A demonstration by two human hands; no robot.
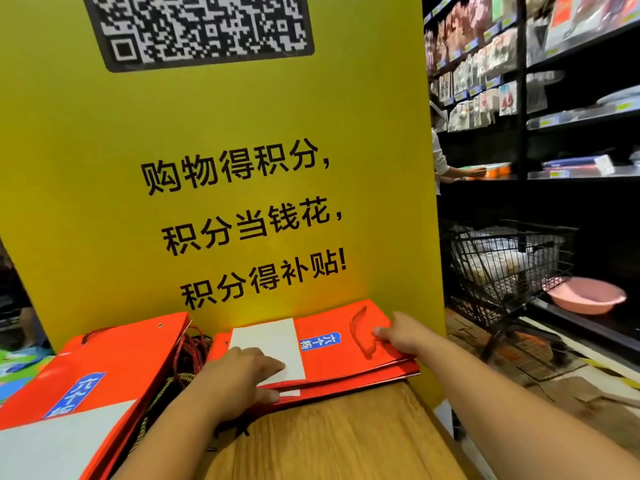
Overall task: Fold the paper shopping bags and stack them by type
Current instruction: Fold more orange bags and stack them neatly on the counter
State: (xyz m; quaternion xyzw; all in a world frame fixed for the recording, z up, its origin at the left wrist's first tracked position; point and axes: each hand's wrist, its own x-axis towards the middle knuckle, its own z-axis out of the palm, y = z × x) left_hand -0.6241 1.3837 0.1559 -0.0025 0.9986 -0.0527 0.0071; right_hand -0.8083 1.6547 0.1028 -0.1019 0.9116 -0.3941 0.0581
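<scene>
The yellow board beyond the left hand reads "购物得积分,积分当钱花,积分得补贴!" below a QR code. Between it and the right hand, the red bag bears a blue label reading "六个核".

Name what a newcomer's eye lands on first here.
The huge yellow sign with a QR code and bold black characters fills the left and centre. Below it, on the wooden counter, bright red bags lie in a flat stack, the left hand pressing its white panel and the right hand holding its right edge. A second red pile sits at lower left; dark shop shelves stand on the right.
</scene>
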